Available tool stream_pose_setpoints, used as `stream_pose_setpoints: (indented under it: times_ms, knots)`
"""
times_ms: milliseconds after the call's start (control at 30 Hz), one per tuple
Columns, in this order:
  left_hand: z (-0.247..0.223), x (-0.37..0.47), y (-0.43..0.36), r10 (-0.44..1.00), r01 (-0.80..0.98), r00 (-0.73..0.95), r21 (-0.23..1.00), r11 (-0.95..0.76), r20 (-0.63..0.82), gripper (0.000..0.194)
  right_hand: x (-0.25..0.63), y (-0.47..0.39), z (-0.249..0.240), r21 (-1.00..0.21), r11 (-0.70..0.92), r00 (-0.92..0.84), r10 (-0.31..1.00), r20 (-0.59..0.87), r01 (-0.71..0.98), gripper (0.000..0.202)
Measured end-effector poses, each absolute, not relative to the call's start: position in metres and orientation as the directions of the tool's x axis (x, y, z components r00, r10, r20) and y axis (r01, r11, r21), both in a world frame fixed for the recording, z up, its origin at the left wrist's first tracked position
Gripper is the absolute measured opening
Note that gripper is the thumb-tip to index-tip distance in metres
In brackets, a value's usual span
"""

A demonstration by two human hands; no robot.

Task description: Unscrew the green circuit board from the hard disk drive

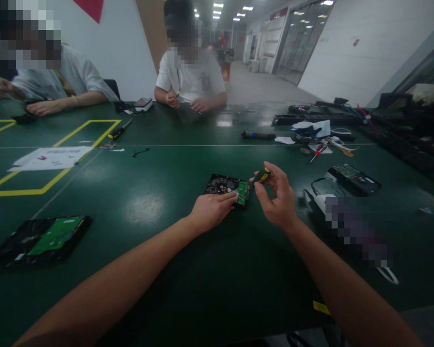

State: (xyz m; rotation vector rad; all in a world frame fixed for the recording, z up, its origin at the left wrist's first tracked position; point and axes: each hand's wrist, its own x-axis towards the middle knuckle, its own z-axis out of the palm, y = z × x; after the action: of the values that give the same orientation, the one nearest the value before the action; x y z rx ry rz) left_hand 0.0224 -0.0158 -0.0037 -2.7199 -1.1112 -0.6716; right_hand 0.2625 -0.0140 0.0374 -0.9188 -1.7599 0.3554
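Steadying appears to be the job of my left hand (211, 212): palm down, fingers extended and close together, it rests on the drive (214, 185) and the near-left part of its green circuit board (242, 190), closed around nothing. My right hand (280, 205) is partly closed, thumb and fingertips pinching the yellow-and-black handle of a screwdriver (262, 176). The handle is tilted up toward the right, with the shaft directed down at the board, an angle that, in my judgement, gives fingertip control and leaves the board in view between the hands. Whether the tip touches a screw, I cannot tell. The drive lies flat on the bench (159, 166), board side up, presumably so that its fittings can be reached. Position noted: ahead of me, under my left fingers and just left of my right hand, which is raised beside it. 2 similar drives lie apart from it, the first (58, 236) well to the left, the second (358, 179) to the right, beyond a white cable.
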Motion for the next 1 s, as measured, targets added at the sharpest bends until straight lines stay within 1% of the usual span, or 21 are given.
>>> stream_pose_setpoints:
  times_ms: [133, 333, 533, 733, 1000]
  knots:
    - [-0.0060, 0.0226, -0.0155, 0.641, 0.694, 0.620, 0.064, -0.717, 0.453, 0.034, 0.2616, -0.0140, 0.0378, -0.640, 0.665, -0.138, 0.727, 0.673, 0.384, 0.068]
    - [-0.0060, 0.0220, -0.0157, 0.651, 0.700, 0.613, 0.075, -0.710, 0.448, 0.034, 0.2637, -0.0112, 0.0359, -0.582, 0.653, -0.100, 0.702, 0.705, 0.485, 0.067]
    - [-0.0062, 0.0216, -0.0158, 0.645, 0.694, 0.629, 0.060, -0.717, 0.433, 0.033, 0.2625, -0.0120, 0.0375, -0.631, 0.655, -0.094, 0.721, 0.687, 0.415, 0.064]
    - [-0.0048, 0.0215, -0.0154, 0.644, 0.693, 0.639, 0.047, -0.719, 0.420, 0.031, 0.2624, -0.0105, 0.0354, -0.612, 0.646, -0.065, 0.710, 0.701, 0.456, 0.063]
    - [-0.0028, 0.0213, -0.0165, 0.629, 0.680, 0.655, 0.038, -0.732, 0.419, 0.030, 0.2610, -0.0105, 0.0353, -0.618, 0.650, -0.058, 0.708, 0.703, 0.441, 0.063]
